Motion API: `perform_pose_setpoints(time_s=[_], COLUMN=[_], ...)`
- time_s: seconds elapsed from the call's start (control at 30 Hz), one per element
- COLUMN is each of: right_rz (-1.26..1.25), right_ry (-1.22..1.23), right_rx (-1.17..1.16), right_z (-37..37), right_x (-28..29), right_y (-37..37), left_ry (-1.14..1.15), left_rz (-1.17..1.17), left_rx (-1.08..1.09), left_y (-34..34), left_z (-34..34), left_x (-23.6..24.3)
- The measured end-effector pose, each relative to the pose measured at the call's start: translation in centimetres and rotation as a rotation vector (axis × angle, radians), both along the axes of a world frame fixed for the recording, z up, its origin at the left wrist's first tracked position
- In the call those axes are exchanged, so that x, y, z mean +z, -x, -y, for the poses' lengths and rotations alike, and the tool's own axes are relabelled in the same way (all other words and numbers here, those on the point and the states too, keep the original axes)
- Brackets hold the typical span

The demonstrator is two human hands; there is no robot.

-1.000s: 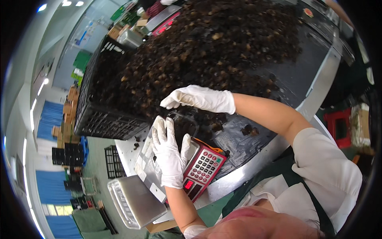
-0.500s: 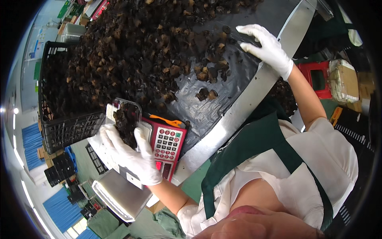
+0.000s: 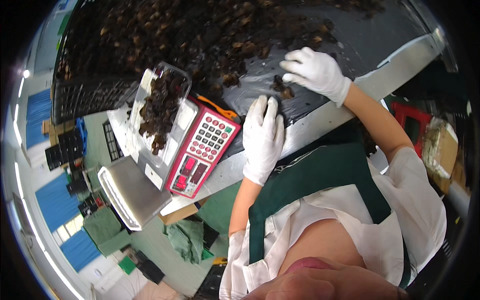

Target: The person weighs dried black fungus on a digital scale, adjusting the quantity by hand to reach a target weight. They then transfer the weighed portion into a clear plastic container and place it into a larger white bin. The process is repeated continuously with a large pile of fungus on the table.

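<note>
My left hand [image 3: 262, 137] in a white glove rests on the dark plastic sheet beside the red-and-white scale [image 3: 205, 145], fingers stretched forward with slight bends and nothing visible in them. Up and right of it, my right hand [image 3: 315, 72], also gloved, has its fingers apart and curved over the sheet, near a small clump of dark fungus-like pieces [image 3: 284, 91]. A clear plastic container [image 3: 133, 134] holding dark pieces sits on the scale's platform, released from my hands. An orange-handled tool [image 3: 215, 105] lies along the scale's top edge.
A big heap of dark pieces [image 3: 165, 30] fills the back, with a black crate [image 3: 80, 95] at left. A metal box [image 3: 132, 192] juts out lower left. The steel table edge [image 3: 390, 82] runs diagonally; beyond it at right stand a red stool [image 3: 411, 117] and wrapped cartons [image 3: 437, 150].
My left hand has let go of the container on the scale and moved right onto the sheet. My right hand moved out rightward, then came back left toward the small clump.
</note>
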State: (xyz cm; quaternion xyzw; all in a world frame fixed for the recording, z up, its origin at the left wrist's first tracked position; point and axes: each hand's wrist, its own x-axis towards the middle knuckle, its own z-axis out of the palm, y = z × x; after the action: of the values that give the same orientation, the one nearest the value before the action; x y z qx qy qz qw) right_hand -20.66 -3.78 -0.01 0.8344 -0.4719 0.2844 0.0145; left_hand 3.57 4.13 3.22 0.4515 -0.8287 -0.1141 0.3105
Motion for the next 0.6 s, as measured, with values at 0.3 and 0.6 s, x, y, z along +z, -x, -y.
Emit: perform_pose_setpoints(time_s=[0.3, 0.6], right_rz=[0.754, 1.215], right_ry=[-0.133, -0.403], right_rx=[-0.149, -0.347], right_z=[-0.1, -1.7], right_x=[1.8, 3.7], right_y=[1.6, 8.1], left_ry=[0.042, -0.064], left_rz=[0.002, 0.093], left_rx=[0.046, -0.114], left_y=[1.6, 3.7], left_z=[4.9, 4.8], left_x=[-0.1, -1.4])
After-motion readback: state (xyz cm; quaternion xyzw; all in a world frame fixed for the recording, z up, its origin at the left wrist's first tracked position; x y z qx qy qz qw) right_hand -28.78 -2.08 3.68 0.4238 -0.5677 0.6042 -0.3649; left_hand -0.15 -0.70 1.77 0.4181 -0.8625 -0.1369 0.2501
